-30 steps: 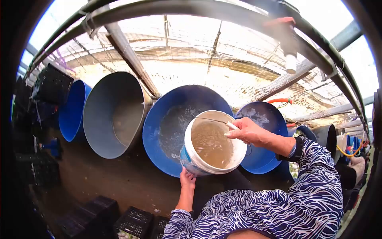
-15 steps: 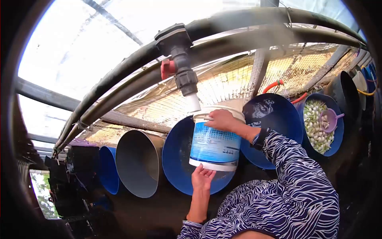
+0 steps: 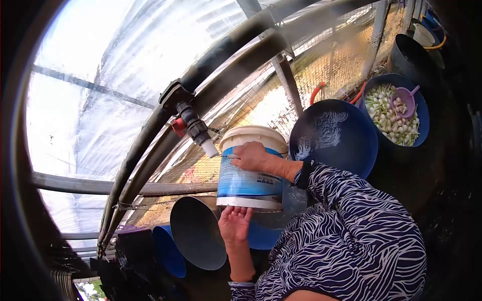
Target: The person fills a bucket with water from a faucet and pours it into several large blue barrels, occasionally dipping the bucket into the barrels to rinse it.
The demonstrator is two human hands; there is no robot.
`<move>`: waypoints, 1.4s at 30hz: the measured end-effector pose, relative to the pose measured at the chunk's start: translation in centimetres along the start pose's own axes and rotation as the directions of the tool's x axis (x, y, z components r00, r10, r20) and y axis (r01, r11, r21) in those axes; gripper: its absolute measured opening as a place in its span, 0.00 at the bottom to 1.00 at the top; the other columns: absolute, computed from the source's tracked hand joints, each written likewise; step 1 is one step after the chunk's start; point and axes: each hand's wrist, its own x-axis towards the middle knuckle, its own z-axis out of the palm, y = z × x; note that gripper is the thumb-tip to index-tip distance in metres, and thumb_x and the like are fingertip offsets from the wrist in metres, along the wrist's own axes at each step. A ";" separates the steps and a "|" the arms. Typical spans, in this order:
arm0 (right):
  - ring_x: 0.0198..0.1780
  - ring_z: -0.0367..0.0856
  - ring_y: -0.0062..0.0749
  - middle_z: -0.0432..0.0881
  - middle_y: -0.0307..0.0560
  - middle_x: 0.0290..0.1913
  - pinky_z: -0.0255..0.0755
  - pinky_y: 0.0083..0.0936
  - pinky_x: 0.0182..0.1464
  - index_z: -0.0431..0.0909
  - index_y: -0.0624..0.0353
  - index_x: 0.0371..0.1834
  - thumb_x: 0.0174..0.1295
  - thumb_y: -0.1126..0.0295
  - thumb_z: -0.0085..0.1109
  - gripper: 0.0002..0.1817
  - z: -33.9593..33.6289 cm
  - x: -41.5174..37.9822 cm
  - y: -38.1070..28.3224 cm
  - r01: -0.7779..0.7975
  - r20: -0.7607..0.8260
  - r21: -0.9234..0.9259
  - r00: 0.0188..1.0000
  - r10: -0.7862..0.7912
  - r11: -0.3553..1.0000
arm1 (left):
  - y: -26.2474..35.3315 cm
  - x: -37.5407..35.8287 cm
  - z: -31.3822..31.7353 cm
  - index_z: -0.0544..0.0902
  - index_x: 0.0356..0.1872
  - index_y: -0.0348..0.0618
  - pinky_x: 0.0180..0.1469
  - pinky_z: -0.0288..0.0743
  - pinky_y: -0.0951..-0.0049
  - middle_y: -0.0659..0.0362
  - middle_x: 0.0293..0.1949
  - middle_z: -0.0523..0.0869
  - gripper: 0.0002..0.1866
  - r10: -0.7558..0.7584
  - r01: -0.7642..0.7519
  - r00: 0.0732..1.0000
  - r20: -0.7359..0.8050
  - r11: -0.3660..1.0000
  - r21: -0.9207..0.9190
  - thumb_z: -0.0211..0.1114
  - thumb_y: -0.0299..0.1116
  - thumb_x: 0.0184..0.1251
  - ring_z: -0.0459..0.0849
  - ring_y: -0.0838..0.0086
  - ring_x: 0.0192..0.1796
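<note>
A white bucket (image 3: 249, 188) with a blue printed label is held up in front of me, tilted slightly, over a large blue tub (image 3: 263, 238). My right hand (image 3: 252, 156) is closed at the front of the bucket on its thin wire handle, fingers over the upper label. My left hand (image 3: 235, 226) is palm up beneath the bucket, its fingertips curled under the bottom rim and bearing it. Just left of the bucket's upper wall hangs the white spout (image 3: 209, 148) of a black pipe valve with a red handle (image 3: 178, 126). The bucket's contents are hidden.
On the right stand a dark blue tub (image 3: 334, 138) with water in it and a blue tub of white bulbs (image 3: 391, 118) holding a purple strainer (image 3: 404, 103). To the left are a grey tub (image 3: 198, 233) and a blue one (image 3: 168, 251). Thick black pipes (image 3: 221, 55) cross overhead.
My view has tilted and turned. The right hand has moved from near the bucket's rim down over its label. The left hand stays under the base, and the spout now sits beside the bucket's wall.
</note>
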 end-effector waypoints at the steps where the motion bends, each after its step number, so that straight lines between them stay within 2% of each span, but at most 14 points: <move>1: 0.42 0.82 0.46 0.83 0.54 0.39 0.76 0.40 0.43 0.82 0.58 0.36 0.53 0.51 0.52 0.21 -0.1 -0.9 -0.3 -0.001 0.014 0.013 1.000 0.001 1.000 | -0.7 0.2 -1.9 0.75 0.44 0.38 0.59 0.69 0.49 0.53 0.45 0.80 0.13 -0.032 0.033 0.999 -0.028 0.999 0.017 0.56 0.34 0.62 0.78 0.60 0.51; 5: 0.41 0.82 0.47 0.83 0.55 0.37 0.75 0.41 0.42 0.82 0.59 0.32 0.52 0.52 0.54 0.20 1.2 -3.4 -1.0 0.047 0.022 0.019 0.999 -0.047 0.999 | -4.0 2.5 -11.6 0.77 0.43 0.40 0.59 0.67 0.45 0.53 0.43 0.81 0.15 -0.194 0.195 0.977 -0.093 0.981 -0.004 0.59 0.38 0.60 0.79 0.57 0.49; 7: 0.40 0.82 0.49 0.83 0.55 0.36 0.75 0.41 0.43 0.81 0.60 0.30 0.51 0.52 0.55 0.20 2.3 -3.8 -0.9 0.102 0.016 0.039 0.995 -0.103 0.994 | -5.3 2.9 -13.4 0.76 0.43 0.41 0.58 0.68 0.45 0.53 0.44 0.80 0.15 -0.228 0.230 0.967 -0.116 0.973 0.001 0.59 0.39 0.60 0.77 0.58 0.51; 11: 0.39 0.82 0.49 0.83 0.53 0.35 0.74 0.40 0.42 0.79 0.58 0.33 0.51 0.52 0.57 0.19 4.8 -4.9 -0.4 0.214 -0.028 0.070 0.977 -0.212 0.974 | -6.5 3.8 -16.2 0.76 0.42 0.42 0.56 0.69 0.46 0.55 0.43 0.79 0.15 -0.205 0.205 0.962 -0.181 0.978 -0.019 0.60 0.41 0.60 0.76 0.59 0.51; 15: 0.34 0.80 0.51 0.81 0.51 0.33 0.73 0.42 0.38 0.77 0.56 0.33 0.48 0.60 0.63 0.14 4.6 -5.9 -0.4 0.234 -0.099 0.071 0.969 -0.227 0.970 | -7.5 4.7 -17.6 0.75 0.44 0.43 0.56 0.68 0.49 0.53 0.47 0.78 0.14 -0.143 0.144 0.959 -0.244 0.989 -0.016 0.58 0.39 0.61 0.75 0.57 0.53; 17: 0.38 0.77 0.50 0.78 0.52 0.40 0.72 0.40 0.40 0.76 0.58 0.30 0.47 0.66 0.64 0.11 4.2 -6.5 -0.7 0.170 -0.180 -0.011 0.969 -0.169 0.985 | -7.5 3.9 -16.7 0.74 0.45 0.42 0.54 0.71 0.52 0.51 0.45 0.78 0.15 -0.106 0.122 0.957 -0.269 0.992 0.044 0.58 0.39 0.61 0.76 0.58 0.51; 19: 0.45 0.73 0.49 0.74 0.52 0.48 0.69 0.39 0.47 0.74 0.61 0.29 0.46 0.69 0.64 0.11 4.2 -6.4 0.4 0.272 -0.189 -0.157 0.935 -0.300 0.949 | -8.4 4.5 -17.6 0.72 0.46 0.43 0.52 0.72 0.53 0.50 0.43 0.79 0.15 -0.091 0.124 0.966 -0.242 0.984 0.128 0.58 0.39 0.62 0.78 0.59 0.48; 23: 0.55 0.67 0.55 0.71 0.57 0.52 0.61 0.45 0.57 0.71 0.61 0.27 0.43 0.70 0.67 0.14 8.3 -5.8 5.9 0.298 -0.103 -0.242 0.938 -0.330 0.923 | -9.3 3.3 -16.3 0.72 0.42 0.46 0.41 0.76 0.61 0.53 0.36 0.80 0.12 -0.057 0.089 0.974 -0.218 0.986 0.138 0.59 0.40 0.63 0.80 0.63 0.37; 28: 0.59 0.64 0.59 0.70 0.60 0.54 0.59 0.47 0.60 0.71 0.62 0.29 0.39 0.67 0.71 0.18 9.9 -5.4 8.4 0.359 -0.129 -0.346 0.897 -0.424 0.867 | -11.8 3.8 -16.3 0.72 0.40 0.48 0.39 0.76 0.64 0.58 0.34 0.79 0.11 -0.097 0.107 0.984 -0.146 0.992 0.064 0.60 0.41 0.63 0.80 0.68 0.34; 31: 0.57 0.67 0.56 0.70 0.61 0.54 0.64 0.44 0.56 0.72 0.62 0.29 0.38 0.67 0.71 0.18 9.7 -4.5 8.4 0.344 -0.021 -0.475 0.916 -0.401 0.810 | -14.0 3.9 -17.0 0.72 0.38 0.48 0.40 0.76 0.65 0.60 0.33 0.79 0.10 -0.138 0.138 0.976 -0.166 0.990 -0.008 0.60 0.40 0.63 0.80 0.70 0.34; 34: 0.53 0.72 0.53 0.73 0.58 0.53 0.69 0.41 0.51 0.73 0.62 0.30 0.40 0.68 0.70 0.17 9.6 -3.4 9.3 0.298 0.020 -0.482 0.944 -0.330 0.824 | -16.0 4.4 -17.5 0.72 0.37 0.47 0.43 0.76 0.65 0.60 0.33 0.78 0.07 -0.128 0.119 0.955 -0.269 0.992 -0.049 0.58 0.35 0.62 0.79 0.71 0.36; 37: 0.45 0.76 0.51 0.77 0.53 0.46 0.71 0.37 0.46 0.74 0.62 0.31 0.41 0.68 0.69 0.17 11.2 -2.4 10.2 0.308 0.118 -0.267 0.951 -0.286 0.913 | -17.1 4.8 -19.4 0.71 0.34 0.47 0.42 0.76 0.64 0.60 0.32 0.78 0.05 -0.061 0.040 0.938 -0.342 0.997 -0.068 0.58 0.32 0.61 0.79 0.71 0.36; 39: 0.37 0.78 0.44 0.77 0.50 0.36 0.70 0.33 0.40 0.73 0.61 0.35 0.41 0.67 0.69 0.19 13.3 -1.8 11.6 -0.034 0.325 -0.086 0.944 0.061 0.996 | -17.4 4.6 -20.9 0.70 0.33 0.47 0.40 0.76 0.67 0.59 0.32 0.78 0.05 -0.057 0.011 0.909 -0.413 0.994 -0.112 0.58 0.29 0.60 0.78 0.71 0.34; 42: 0.38 0.80 0.39 0.80 0.50 0.36 0.72 0.31 0.43 0.71 0.60 0.47 0.38 0.66 0.72 0.30 17.6 -1.6 13.6 -0.127 0.395 -0.022 0.910 0.125 0.992 | -16.5 3.8 -23.2 0.70 0.33 0.48 0.39 0.76 0.68 0.60 0.32 0.78 0.05 -0.047 0.058 0.836 -0.546 0.998 0.002 0.58 0.29 0.59 0.78 0.73 0.34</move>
